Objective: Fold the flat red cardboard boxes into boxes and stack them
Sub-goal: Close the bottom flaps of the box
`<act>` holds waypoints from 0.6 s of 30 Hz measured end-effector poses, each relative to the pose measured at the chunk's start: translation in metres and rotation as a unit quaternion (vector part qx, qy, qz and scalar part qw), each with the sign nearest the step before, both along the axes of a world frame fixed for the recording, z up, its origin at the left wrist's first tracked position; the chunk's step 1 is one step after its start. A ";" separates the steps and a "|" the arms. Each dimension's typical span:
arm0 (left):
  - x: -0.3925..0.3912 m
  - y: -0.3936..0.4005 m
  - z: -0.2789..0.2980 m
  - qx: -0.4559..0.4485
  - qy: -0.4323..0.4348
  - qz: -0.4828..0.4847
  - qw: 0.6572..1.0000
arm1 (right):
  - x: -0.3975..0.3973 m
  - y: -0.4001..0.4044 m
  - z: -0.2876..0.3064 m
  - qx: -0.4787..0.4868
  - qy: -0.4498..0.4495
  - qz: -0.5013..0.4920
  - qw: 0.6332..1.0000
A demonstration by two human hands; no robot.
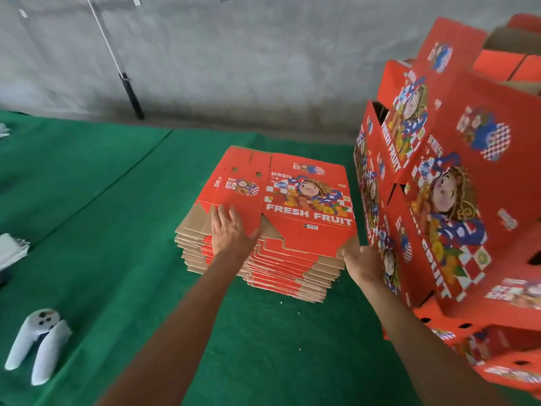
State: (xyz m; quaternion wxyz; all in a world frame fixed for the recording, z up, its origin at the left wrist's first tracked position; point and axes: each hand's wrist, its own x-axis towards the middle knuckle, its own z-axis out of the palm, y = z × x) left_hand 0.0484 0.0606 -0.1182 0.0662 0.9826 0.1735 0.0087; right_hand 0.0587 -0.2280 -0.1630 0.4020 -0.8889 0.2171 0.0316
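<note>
— Both hands were on the top flat red printed cardboard box blank (288, 200), weren't they?

— Yes. Left hand (231, 230) lay with fingers straight, pressing on the near left flap; its grip held nothing. Right hand (363, 263) was at the near right corner, fingers seemingly tucked under the edge, though how far they closed I couldn't tell.

— Where did that blank sit?

— On top of the pile of flat red blanks (263, 268), resting on the green felt-covered surface (123, 230).

— And progress?

— A fair way in, I'd judge. Just right of the pile stood a tall stack of folded red fruit boxes (456, 183), several tiers high. But many blanks remained, and the top one wasn't lifted or opened yet.
</note>
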 end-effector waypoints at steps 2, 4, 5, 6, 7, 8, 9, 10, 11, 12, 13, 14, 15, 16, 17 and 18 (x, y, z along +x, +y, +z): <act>0.005 -0.004 0.001 -0.004 0.009 -0.014 1.000 | -0.001 -0.001 0.000 0.044 -0.035 -0.015 0.998; 0.011 -0.006 0.005 0.011 0.005 -0.020 1.000 | -0.002 -0.002 0.005 0.090 -0.073 -0.022 0.993; 0.013 -0.005 0.007 0.014 -0.004 -0.021 1.000 | -0.003 -0.001 0.009 0.119 -0.084 -0.019 0.989; 0.014 -0.004 0.008 0.006 -0.013 -0.018 1.000 | -0.004 0.000 0.012 0.146 -0.089 -0.011 0.985; 0.014 -0.003 0.008 -0.008 -0.021 -0.014 1.000 | -0.005 0.000 0.016 0.162 -0.094 -0.001 0.982; 0.012 -0.002 0.007 -0.027 -0.027 -0.011 0.999 | -0.005 -0.001 0.019 0.166 -0.097 0.004 0.981; 0.010 -0.002 0.007 -0.036 -0.034 -0.012 0.999 | -0.007 -0.002 0.022 0.166 -0.097 0.007 0.981; 0.008 -0.004 0.007 -0.036 -0.043 -0.016 0.998 | -0.008 -0.003 0.026 0.169 -0.098 0.010 0.981; 0.006 -0.006 0.007 -0.030 -0.053 -0.024 0.998 | -0.010 -0.004 0.030 0.184 -0.103 0.014 0.977; 0.004 -0.007 0.010 -0.013 -0.059 -0.036 0.998 | -0.013 -0.004 0.036 0.201 -0.116 0.020 0.972; 0.001 -0.009 0.013 0.010 -0.056 -0.049 0.997 | -0.016 -0.004 0.042 0.210 -0.134 0.024 0.968; -0.001 -0.010 0.018 0.029 -0.049 -0.060 0.997 | -0.021 -0.002 0.049 0.207 -0.154 0.026 0.966; -0.004 -0.011 0.024 0.035 -0.049 -0.064 0.996 | -0.026 -0.002 0.056 0.205 -0.175 0.028 0.962; -0.007 -0.012 0.030 0.027 -0.056 -0.064 0.996 | -0.031 -0.002 0.062 0.207 -0.197 0.031 0.958; -0.010 -0.012 0.036 0.022 -0.069 -0.065 0.995 | -0.036 -0.002 0.069 0.208 -0.218 0.037 0.953; -0.014 -0.012 0.041 0.024 -0.086 -0.066 0.994 | -0.040 -0.004 0.077 0.201 -0.238 0.041 0.949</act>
